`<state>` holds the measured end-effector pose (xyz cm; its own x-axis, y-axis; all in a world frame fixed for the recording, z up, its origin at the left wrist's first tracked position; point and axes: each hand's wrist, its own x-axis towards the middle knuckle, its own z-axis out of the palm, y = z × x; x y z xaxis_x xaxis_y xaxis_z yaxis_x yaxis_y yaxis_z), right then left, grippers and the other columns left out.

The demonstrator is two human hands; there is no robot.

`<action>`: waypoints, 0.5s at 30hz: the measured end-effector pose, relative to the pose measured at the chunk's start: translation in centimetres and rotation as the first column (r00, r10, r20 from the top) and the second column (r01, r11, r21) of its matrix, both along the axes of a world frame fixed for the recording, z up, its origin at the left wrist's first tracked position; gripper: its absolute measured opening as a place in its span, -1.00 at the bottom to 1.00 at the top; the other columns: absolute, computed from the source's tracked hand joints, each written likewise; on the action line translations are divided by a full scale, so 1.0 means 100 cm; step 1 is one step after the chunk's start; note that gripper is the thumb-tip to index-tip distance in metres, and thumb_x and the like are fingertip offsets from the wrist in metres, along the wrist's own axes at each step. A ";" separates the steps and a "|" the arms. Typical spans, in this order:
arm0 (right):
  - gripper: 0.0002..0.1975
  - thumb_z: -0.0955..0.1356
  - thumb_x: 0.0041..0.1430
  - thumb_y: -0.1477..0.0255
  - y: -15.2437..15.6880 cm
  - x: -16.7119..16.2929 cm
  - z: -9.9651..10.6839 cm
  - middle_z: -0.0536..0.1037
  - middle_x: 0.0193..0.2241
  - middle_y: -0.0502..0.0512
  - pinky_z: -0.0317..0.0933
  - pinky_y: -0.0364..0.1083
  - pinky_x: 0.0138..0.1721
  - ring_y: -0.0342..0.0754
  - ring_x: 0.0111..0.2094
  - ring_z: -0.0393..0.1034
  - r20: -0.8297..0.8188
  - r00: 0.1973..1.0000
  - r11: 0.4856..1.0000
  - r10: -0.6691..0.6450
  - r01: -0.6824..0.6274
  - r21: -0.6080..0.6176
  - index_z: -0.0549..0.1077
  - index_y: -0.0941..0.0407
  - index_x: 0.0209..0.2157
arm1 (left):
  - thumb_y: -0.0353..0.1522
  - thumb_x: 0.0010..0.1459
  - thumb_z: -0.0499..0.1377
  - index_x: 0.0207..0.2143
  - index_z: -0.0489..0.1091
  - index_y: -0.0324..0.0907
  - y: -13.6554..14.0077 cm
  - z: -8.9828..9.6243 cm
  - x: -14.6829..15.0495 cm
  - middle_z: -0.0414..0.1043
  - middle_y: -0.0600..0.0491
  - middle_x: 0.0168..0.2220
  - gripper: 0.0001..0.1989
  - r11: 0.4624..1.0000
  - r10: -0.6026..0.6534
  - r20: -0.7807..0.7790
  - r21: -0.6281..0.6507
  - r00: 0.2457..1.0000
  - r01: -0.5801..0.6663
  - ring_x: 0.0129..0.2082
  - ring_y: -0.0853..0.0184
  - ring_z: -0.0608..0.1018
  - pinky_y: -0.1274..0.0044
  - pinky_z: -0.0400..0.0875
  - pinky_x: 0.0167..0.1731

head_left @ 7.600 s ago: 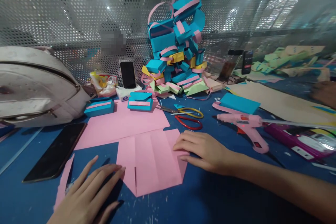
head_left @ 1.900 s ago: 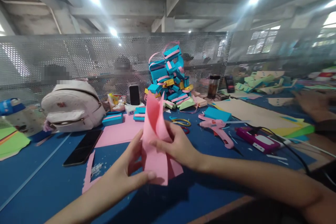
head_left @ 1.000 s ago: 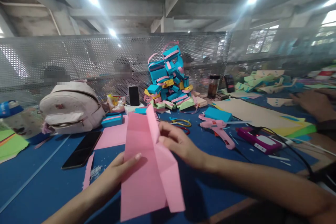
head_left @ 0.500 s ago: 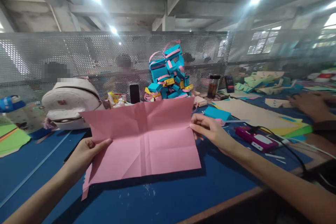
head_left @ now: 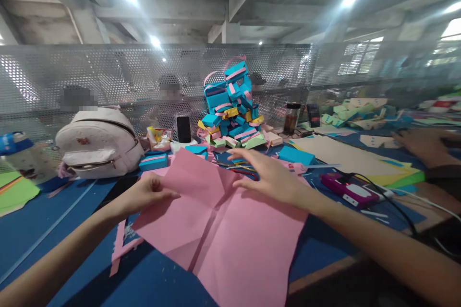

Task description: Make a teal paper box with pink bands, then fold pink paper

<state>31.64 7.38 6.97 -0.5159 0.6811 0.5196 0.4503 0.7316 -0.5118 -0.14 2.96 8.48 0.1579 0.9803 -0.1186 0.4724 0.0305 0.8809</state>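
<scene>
A creased sheet of pink paper (head_left: 252, 244) is tilted above the blue tabletop, its near end reaching the bottom of the view. My left hand (head_left: 153, 192) pinches its left side between thumb and fingers. Over the sheet's far right part is my right hand (head_left: 270, 177), with thumb and fingers apart; whether it touches the paper I cannot tell. Pink paper strips (head_left: 120, 247) lie on the table below my left hand. Behind the sheet rises a pile of small blue, yellow and pink paper boxes (head_left: 234, 105). A separate blue paper box (head_left: 154, 160) sits left of the pile.
A white backpack (head_left: 101, 146) and a bottle (head_left: 32, 158) stand at the left. On the right are a purple device (head_left: 349, 189) with cables, large paper sheets (head_left: 345, 151) and another person's hand (head_left: 421, 144). A perforated metal screen (head_left: 137, 72) runs along the back.
The pink sheet has turned clockwise and come down toward me. My right hand has left its right edge, moved left over the paper and opened. My left hand has shifted right, still pinching.
</scene>
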 end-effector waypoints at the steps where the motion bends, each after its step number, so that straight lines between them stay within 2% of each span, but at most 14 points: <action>1: -0.45 0.48 0.06 0.25 0.003 -0.007 0.000 0.51 0.02 0.11 0.24 0.08 0.04 0.15 0.03 0.39 0.017 0.999 0.994 0.049 -0.047 -0.095 0.41 0.02 0.09 | -0.27 -0.14 0.43 -0.70 0.44 -0.29 0.005 0.003 0.006 0.23 0.17 -0.77 -0.68 1.000 -0.021 0.008 0.000 1.000 0.021 -0.74 0.58 0.15 0.69 -0.07 -0.71; 3: -0.67 0.48 0.03 0.26 0.012 -0.019 -0.005 0.60 -0.24 0.09 0.30 0.00 -0.17 0.11 -0.19 0.47 -0.031 0.994 0.950 0.105 -0.109 -0.292 0.56 0.12 -0.17 | -0.29 -0.15 0.44 -0.66 0.48 -0.30 0.013 0.009 0.013 0.28 0.15 -0.75 -0.72 1.000 -0.028 0.048 0.011 0.998 0.027 -0.74 0.56 0.21 0.69 -0.02 -0.72; 4: -0.71 0.47 0.03 0.23 0.018 -0.022 -0.010 0.59 -0.37 0.09 0.30 -0.03 -0.27 0.08 -0.31 0.47 -0.055 0.994 0.937 0.098 -0.111 -0.332 0.57 0.17 -0.30 | -0.29 -0.14 0.44 -0.60 0.51 -0.29 0.016 0.010 0.014 0.34 0.13 -0.71 -0.74 1.000 -0.014 0.082 0.021 0.997 0.012 -0.72 0.53 0.28 0.70 0.05 -0.71; 5: -0.69 0.46 0.05 0.20 0.023 -0.024 -0.016 0.58 -0.42 0.08 0.29 -0.05 -0.32 0.06 -0.36 0.46 -0.082 0.993 0.928 0.089 -0.113 -0.355 0.56 0.19 -0.34 | -0.26 -0.12 0.43 -0.50 0.54 -0.28 0.018 0.011 0.014 0.43 0.10 -0.64 -0.75 0.999 0.011 0.125 0.033 0.992 -0.016 -0.68 0.49 0.37 0.69 0.14 -0.68; 7: -0.62 0.42 0.10 0.15 0.033 -0.024 -0.028 0.59 -0.39 0.11 0.30 -0.05 -0.31 0.07 -0.34 0.47 -0.144 0.988 0.923 0.059 -0.109 -0.369 0.55 0.22 -0.28 | -0.18 -0.05 0.39 -0.22 0.56 -0.21 0.019 0.010 0.008 0.59 0.01 -0.38 -0.63 0.995 0.073 0.229 0.053 0.971 -0.087 -0.49 0.36 0.55 0.64 0.37 -0.53; 9: -0.56 0.41 0.11 0.11 0.040 -0.020 -0.039 0.61 -0.28 0.16 0.31 -0.01 -0.21 0.13 -0.24 0.49 -0.199 0.980 0.919 0.029 -0.105 -0.379 0.54 0.22 -0.20 | -0.07 0.00 0.33 -0.05 0.49 -0.13 0.013 0.004 0.002 0.59 -0.02 -0.15 -0.50 0.986 0.129 0.322 0.058 0.938 -0.156 -0.30 0.27 0.61 0.54 0.49 -0.34; 10: -0.53 0.41 0.10 0.09 0.043 -0.018 -0.044 0.61 -0.25 0.19 0.31 0.02 -0.18 0.16 -0.19 0.48 -0.220 0.975 0.917 0.017 -0.104 -0.386 0.54 0.22 -0.18 | -0.02 0.00 0.31 -0.04 0.48 -0.12 0.009 -0.002 0.001 0.58 -0.03 -0.11 -0.47 0.982 0.151 0.353 0.056 0.923 -0.182 -0.25 0.25 0.62 0.50 0.51 -0.27; 12: -0.51 0.42 0.07 0.06 0.045 -0.016 -0.053 0.61 -0.21 0.21 0.31 0.04 -0.14 0.20 -0.13 0.47 -0.252 0.968 0.908 0.004 -0.109 -0.405 0.54 0.20 -0.18 | 0.03 -0.10 0.34 -0.14 0.51 -0.14 -0.001 -0.015 0.002 0.60 -0.04 -0.16 -0.44 0.974 0.189 0.373 0.050 0.908 -0.223 -0.24 0.23 0.63 0.49 0.52 -0.23; 15: -0.52 0.44 0.04 0.05 0.044 -0.020 -0.067 0.60 -0.26 0.18 0.34 0.01 -0.18 0.18 -0.15 0.47 -0.268 0.963 0.886 -0.003 -0.122 -0.448 0.53 0.19 -0.23 | -0.11 -0.15 0.41 -0.16 0.54 -0.19 -0.014 -0.039 0.015 0.62 -0.08 -0.21 -0.49 0.970 0.225 0.300 0.021 0.927 -0.242 -0.18 0.13 0.64 0.43 0.53 -0.19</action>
<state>29.60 11.73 0.29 -0.4561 0.8459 0.2764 0.2227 0.4093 -0.8848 1.32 1.57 4.56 -0.0570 0.9974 -0.0447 0.1781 0.0542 0.9825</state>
